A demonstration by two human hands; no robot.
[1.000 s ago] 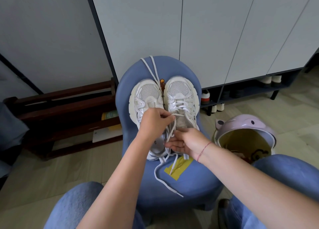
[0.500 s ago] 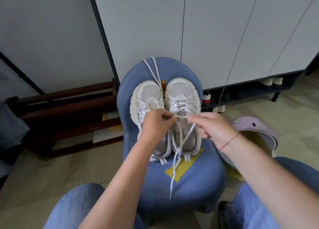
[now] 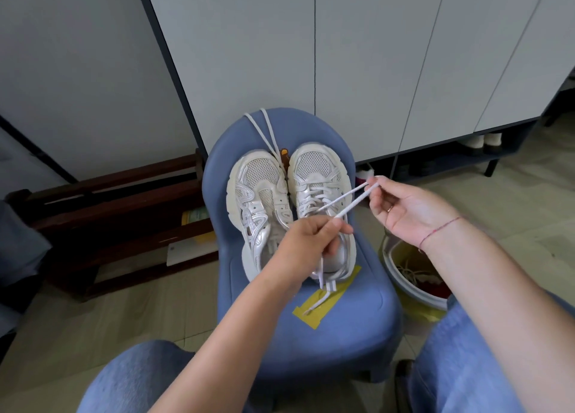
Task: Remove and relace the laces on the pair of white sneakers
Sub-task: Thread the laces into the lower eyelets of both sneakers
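Two white sneakers stand side by side on a blue chair [image 3: 342,334]. The left sneaker [image 3: 258,201] has bare eyelets; a loose white lace [image 3: 264,132] lies over the chair back behind it. The right sneaker [image 3: 317,176] is partly laced. Its lace [image 3: 351,202] runs taut from the shoe up to the right. My right hand [image 3: 407,210] pinches the lace loop near its fingertips. My left hand [image 3: 311,241] pinches the same lace above the right shoe's heel, and the lace end hangs down onto yellow tape [image 3: 323,306].
White cabinet doors [image 3: 373,54] rise behind the chair, with shoes on the low shelf below. A dark wooden rack [image 3: 109,213] stands at left. A pale bucket [image 3: 413,275] with cords inside sits to the right. My knees in jeans are at the bottom.
My right hand has drawn the lace farther up and to the right, pulling it taut. My left hand has shifted right, over the right shoe's heel. The hanging lace end is shorter.
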